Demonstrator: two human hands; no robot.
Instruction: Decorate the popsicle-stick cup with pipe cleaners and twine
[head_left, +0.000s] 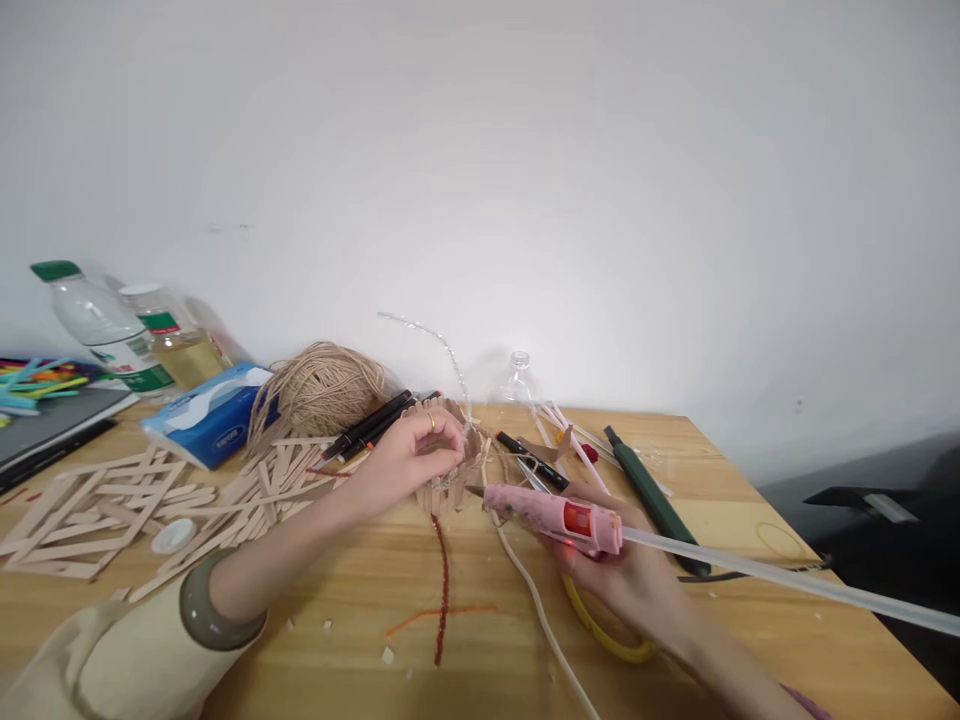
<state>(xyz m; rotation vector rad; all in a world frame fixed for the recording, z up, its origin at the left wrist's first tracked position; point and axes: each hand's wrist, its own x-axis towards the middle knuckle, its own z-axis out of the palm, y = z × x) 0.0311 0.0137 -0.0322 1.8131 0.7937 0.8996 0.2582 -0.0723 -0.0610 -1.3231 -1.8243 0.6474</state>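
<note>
My left hand (409, 455) is closed around a small basket made of wooden sticks (459, 462) on the wooden table (750, 520). A thin silvery wire (442, 350) arches up from the basket. My right hand (630, 575) grips a pink hot glue gun (559, 515). Its nozzle points left and nearly touches the basket's lower side. A long clear glue stick (787, 580) juts out of the gun's back to the right. A ring shows on one left finger.
Loose wooden sticks (135, 500) cover the left of the table. Behind them lie a ball of twine (319, 390), a blue tissue pack (210, 415), two plastic bottles (112, 335), black markers (371, 425), a green-handled tool (652, 495) and a red pipe cleaner (441, 590).
</note>
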